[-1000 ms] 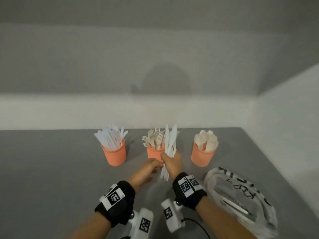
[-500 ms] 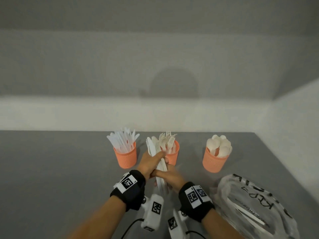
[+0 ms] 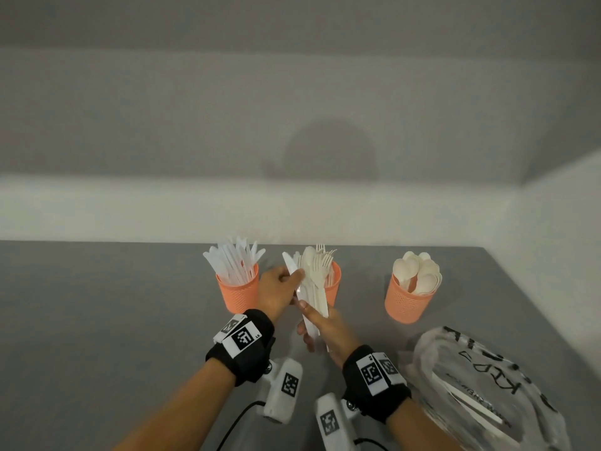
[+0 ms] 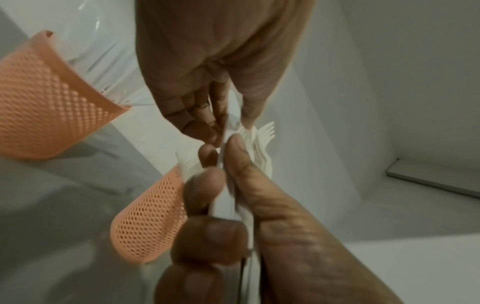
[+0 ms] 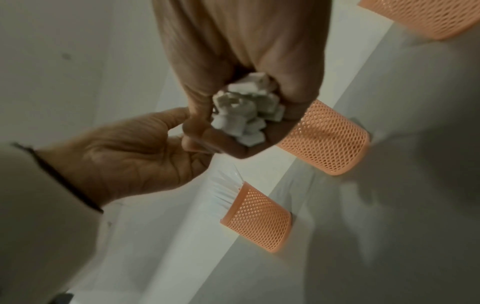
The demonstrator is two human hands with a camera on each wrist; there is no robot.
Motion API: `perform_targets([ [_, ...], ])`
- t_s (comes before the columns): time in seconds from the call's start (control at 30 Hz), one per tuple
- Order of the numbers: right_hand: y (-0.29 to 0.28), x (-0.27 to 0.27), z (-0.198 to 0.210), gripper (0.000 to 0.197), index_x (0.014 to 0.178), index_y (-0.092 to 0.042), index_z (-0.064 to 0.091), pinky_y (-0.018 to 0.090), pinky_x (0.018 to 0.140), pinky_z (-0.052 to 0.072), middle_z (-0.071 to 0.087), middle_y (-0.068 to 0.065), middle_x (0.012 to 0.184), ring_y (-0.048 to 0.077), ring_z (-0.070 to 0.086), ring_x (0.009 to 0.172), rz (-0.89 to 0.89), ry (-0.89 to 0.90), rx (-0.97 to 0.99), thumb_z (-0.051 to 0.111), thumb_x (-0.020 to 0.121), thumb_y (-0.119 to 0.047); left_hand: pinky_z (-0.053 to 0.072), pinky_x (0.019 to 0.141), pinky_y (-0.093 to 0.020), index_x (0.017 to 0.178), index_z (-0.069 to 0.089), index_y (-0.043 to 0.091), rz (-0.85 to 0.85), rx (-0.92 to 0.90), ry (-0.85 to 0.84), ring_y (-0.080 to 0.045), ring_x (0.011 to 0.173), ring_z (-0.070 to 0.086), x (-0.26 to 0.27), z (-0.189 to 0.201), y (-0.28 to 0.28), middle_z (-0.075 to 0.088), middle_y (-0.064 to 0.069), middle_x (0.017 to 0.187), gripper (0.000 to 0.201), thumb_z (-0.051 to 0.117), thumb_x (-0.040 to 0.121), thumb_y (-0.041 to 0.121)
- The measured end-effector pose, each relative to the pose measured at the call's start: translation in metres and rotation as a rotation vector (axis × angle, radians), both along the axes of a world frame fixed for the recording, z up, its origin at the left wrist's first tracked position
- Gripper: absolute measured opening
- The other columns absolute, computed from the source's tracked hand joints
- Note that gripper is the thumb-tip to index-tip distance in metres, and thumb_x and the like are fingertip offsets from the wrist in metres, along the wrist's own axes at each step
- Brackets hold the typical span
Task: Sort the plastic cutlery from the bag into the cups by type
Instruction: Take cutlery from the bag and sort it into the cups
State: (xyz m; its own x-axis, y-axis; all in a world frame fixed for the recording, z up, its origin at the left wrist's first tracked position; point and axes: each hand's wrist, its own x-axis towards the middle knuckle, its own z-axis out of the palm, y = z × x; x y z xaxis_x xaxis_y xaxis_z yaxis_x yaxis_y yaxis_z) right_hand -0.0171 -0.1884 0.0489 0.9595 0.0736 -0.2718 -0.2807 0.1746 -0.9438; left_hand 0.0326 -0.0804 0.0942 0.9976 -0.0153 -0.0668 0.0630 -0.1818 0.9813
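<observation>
While the right hand squeezes a bunch of cutlery by the handles, the left hand pinches one knife at the top of it. The bunch is up in the air, just in front of the fork cup.

The knife could drag other pieces out with it, because they are packed tight. Then they might fall on the table. It looks like forks and knives are mixed in the bunch, so a piece could land in the wrong cup.

The knife cup is just beside the left hand and already full, so its sticking-up knives could get bumped. The spoon cup stands well apart on the right. The bag lies near the right wrist with some cutlery inside.
</observation>
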Motion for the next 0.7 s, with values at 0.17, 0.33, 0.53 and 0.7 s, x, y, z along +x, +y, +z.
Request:
perform_targets([
  [0.17,0.000,0.003,0.001,0.027,0.108,-0.018,0.055,0.022,0.042,0.041,0.063,0.004,0.058,0.011,0.048,0.039,-0.026,0.040,0.065,0.051,0.092,-0.040,0.058,0.071,-0.040,0.078,0.058,0.004,0.015,-0.012,0.006,-0.020,0.055,0.061,0.001,-0.008,0.003,0.065,-0.010,0.068,0.016,0.059,0.089,0.015],
  [0.33,-0.003,0.001,0.001,0.025,0.097,-0.013,0.055,0.024,0.045,0.046,0.059,0.002,0.056,0.012,0.054,0.043,-0.040,0.121,0.117,0.049,0.094,-0.037,0.054,0.062,-0.036,0.081,0.042,0.017,0.172,-0.199,-0.034,-0.021,0.056,0.062,0.002,0.003,0.006,0.064,-0.005,0.062,0.017,0.042,0.098,0.018],
  [0.53,-0.007,-0.004,0.004,0.028,0.103,-0.017,0.053,0.019,0.038,0.035,0.041,-0.005,0.046,0.006,0.037,0.035,0.052,0.158,0.196,0.043,0.095,-0.042,0.030,0.044,-0.021,0.081,0.055,0.016,0.024,-0.045,0.006,-0.008,0.045,0.036,-0.003,0.001,0.010,0.042,0.007,0.051,0.012,0.055,0.091,0.021],
  [0.7,-0.003,-0.002,0.003,0.037,0.114,-0.020,0.052,0.017,0.036,0.033,0.047,-0.005,0.048,0.004,0.037,0.035,0.098,0.165,0.237,0.042,0.093,-0.048,0.029,0.037,-0.014,0.083,0.058,0.010,-0.132,-0.107,0.099,0.002,0.035,0.044,-0.017,-0.008,0.002,0.052,0.010,0.049,0.005,0.059,0.088,0.012],
])
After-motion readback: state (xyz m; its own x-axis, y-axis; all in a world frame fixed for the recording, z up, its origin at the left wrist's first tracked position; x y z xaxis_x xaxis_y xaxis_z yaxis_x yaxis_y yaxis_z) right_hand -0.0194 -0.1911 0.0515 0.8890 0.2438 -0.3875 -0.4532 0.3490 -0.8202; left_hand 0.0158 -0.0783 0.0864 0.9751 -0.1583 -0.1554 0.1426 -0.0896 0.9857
